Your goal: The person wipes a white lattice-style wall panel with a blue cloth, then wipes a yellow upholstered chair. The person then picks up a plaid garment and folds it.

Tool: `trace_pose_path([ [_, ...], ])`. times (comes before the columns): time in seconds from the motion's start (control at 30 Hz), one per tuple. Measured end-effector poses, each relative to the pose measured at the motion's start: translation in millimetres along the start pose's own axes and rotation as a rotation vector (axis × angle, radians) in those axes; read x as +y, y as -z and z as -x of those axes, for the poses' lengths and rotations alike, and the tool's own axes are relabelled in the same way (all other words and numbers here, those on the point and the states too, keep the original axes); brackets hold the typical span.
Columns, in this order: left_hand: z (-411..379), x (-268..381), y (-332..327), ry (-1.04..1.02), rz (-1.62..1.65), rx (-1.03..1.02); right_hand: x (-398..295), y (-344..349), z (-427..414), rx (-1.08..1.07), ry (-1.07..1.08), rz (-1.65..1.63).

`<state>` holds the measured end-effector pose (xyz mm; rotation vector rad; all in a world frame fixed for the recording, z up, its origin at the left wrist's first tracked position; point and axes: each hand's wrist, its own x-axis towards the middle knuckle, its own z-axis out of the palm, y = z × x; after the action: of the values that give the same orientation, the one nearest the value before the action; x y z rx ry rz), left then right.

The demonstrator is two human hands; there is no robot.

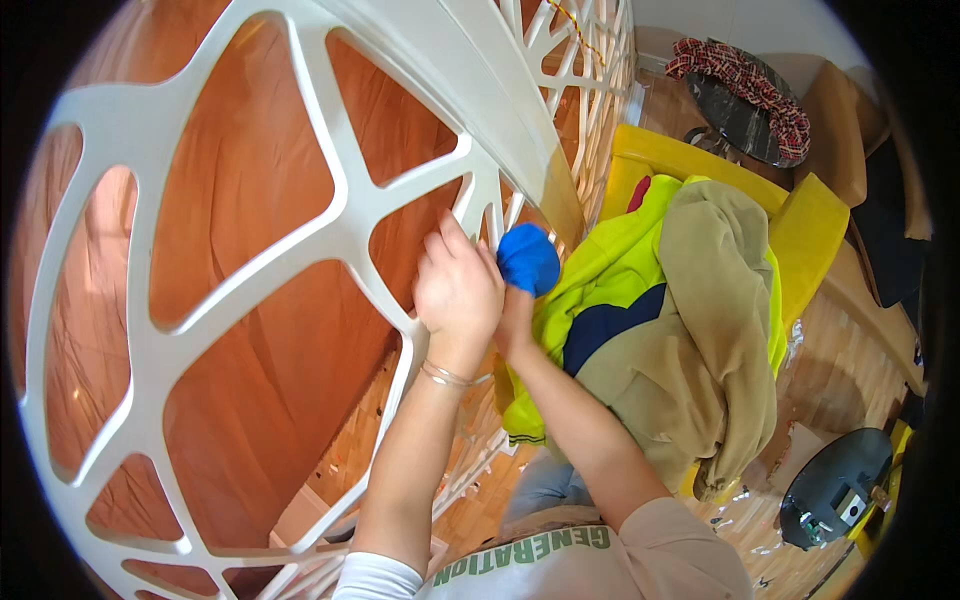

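A small round blue object [529, 259], probably a balloon, narrows toward its lower end. My right hand [516, 319] grips that narrow end, with its fingers mostly covered by my left hand. Beside it, my left hand [459, 289] is raised with bent fingers near the rim of a white openwork lattice panel [352, 206]. The back of this hand faces me, so whatever its fingers may hold is hidden. Thin bracelets [448, 376] circle the left wrist.
Lime-yellow and tan garments [712, 300] lie heaped on a yellow armchair [814, 225] to the right. Orange-brown fabric [247, 420] shows behind the lattice. A checked cloth [750, 90] drapes a dark round table [720, 105]. Another dark round table [825, 480] stands lower right. Scraps litter the wooden floor [750, 517].
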<state>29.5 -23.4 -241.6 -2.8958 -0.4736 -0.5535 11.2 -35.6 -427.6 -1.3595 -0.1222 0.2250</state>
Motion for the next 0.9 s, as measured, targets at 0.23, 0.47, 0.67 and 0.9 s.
trace_pose_path([
  [0.23, 56.0, -22.8, 19.2, -0.192, 0.629, 0.193, -40.0, -12.8, 73.0, 0.046, 0.350, 0.215],
  [0.47, 172.4, -54.6, -4.8, -0.053, 0.644, -0.059, -80.3, 39.4, -77.3, 0.008, 1.001, 1.076],
  [0.67, 225.6, -71.4, -15.4, 0.168, 0.573, -0.070, -69.2, 45.2, -74.9, -0.347, 0.946, 0.888],
  [0.9, 213.4, -80.2, -40.0, 0.357, 0.525, -0.236, -28.0, 17.7, 33.1, -0.318, 0.486, 0.603],
])
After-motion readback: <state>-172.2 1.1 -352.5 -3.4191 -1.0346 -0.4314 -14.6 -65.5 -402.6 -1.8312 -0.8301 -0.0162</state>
